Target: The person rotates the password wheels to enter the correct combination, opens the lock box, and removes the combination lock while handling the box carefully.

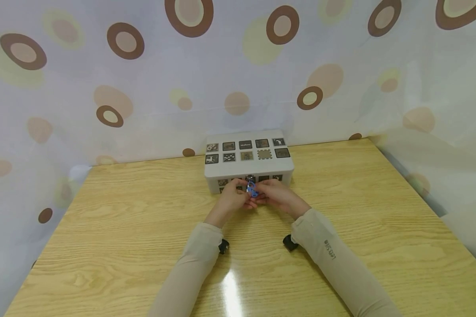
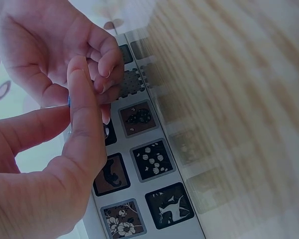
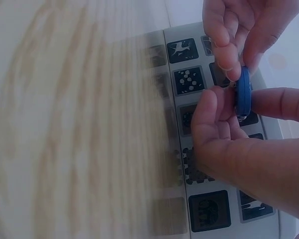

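A small blue padlock (image 1: 253, 190) is held in front of the latch (image 1: 250, 178) of a white box (image 1: 247, 167) with dark picture squares. My right hand (image 1: 279, 197) pinches the padlock between thumb and fingers; the right wrist view shows the blue body (image 3: 243, 94) edge-on there. From the other side, my left hand (image 1: 230, 200) pinches it too, with thumb and index finger at its upper end. In the left wrist view the fingers hide nearly all of the padlock, leaving only a sliver of blue.
The box stands near the back edge of a wooden table (image 1: 143, 229), close to a white curtain (image 1: 150, 88) with brown and yellow circles. Beige sleeves (image 1: 202, 251) cover both forearms, and a black strap piece (image 1: 290, 243) shows at the right wrist.
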{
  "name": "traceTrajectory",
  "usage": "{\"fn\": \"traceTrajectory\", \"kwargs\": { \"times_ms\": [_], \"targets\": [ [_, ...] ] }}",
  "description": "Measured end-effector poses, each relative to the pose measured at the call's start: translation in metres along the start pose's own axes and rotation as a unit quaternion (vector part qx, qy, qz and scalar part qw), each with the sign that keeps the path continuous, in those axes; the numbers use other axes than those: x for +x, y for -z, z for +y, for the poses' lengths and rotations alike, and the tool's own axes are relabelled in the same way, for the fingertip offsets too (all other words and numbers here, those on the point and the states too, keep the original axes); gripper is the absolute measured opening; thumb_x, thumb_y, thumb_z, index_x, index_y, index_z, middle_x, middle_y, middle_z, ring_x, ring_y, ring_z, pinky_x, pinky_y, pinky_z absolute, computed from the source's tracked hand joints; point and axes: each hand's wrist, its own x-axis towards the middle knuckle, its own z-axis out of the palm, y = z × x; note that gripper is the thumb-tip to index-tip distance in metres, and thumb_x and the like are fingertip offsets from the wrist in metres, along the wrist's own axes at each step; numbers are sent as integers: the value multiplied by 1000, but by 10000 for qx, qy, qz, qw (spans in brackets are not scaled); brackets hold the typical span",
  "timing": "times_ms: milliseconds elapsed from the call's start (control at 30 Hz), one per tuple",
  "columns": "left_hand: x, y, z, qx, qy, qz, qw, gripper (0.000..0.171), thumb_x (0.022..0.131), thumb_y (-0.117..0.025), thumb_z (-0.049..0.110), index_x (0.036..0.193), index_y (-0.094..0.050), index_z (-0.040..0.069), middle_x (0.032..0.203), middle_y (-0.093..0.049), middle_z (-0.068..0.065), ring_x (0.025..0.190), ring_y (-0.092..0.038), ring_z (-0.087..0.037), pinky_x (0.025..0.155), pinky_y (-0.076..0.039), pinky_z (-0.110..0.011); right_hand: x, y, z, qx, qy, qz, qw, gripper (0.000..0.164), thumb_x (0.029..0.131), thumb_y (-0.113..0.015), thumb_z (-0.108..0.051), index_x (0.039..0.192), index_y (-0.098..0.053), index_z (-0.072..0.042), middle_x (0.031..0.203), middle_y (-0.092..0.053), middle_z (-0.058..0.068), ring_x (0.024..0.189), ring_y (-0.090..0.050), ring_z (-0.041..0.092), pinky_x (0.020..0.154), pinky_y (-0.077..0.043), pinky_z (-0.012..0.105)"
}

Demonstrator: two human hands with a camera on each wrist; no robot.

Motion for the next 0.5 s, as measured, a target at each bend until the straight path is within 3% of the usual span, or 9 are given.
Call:
{"fn": "traceTrajectory", "kwargs": {
  "times_ms": [100, 333, 500],
  "targets": [
    [-7, 0, 6, -20, -19, 6, 10000, 39, 96, -45, -9, 135, -36, -12, 102, -61, -38, 88, -68, -40, 84, -56, -45, 0, 0, 0, 7, 14, -10, 10000, 37, 100, -40, -7, 122, -46, 22, 85, -60, 6, 74, -61, 9, 72, -55, 20],
    [20, 2, -21, -121, -110, 78, 9998, 38, 95, -48, -7, 133, -40, -7, 87, -65, -28, 68, -70, -27, 72, -60, -38, 1, 0, 1, -62, -23, 22, 10000, 37, 102, -40, -9, 123, -46, 21, 87, -61, 7, 74, -61, 9, 72, -55, 20],
    [21, 2, -21, -99, -86, 135, 9998, 37, 96, -49, -6, 132, -42, -5, 85, -66, -24, 64, -68, -21, 69, -60, -35, 3, -1, 0, 44, -95, 190, 9998, 37, 102, -41, -10, 121, -49, 21, 86, -62, 7, 73, -63, 11, 75, -56, 23]
  ]
}}
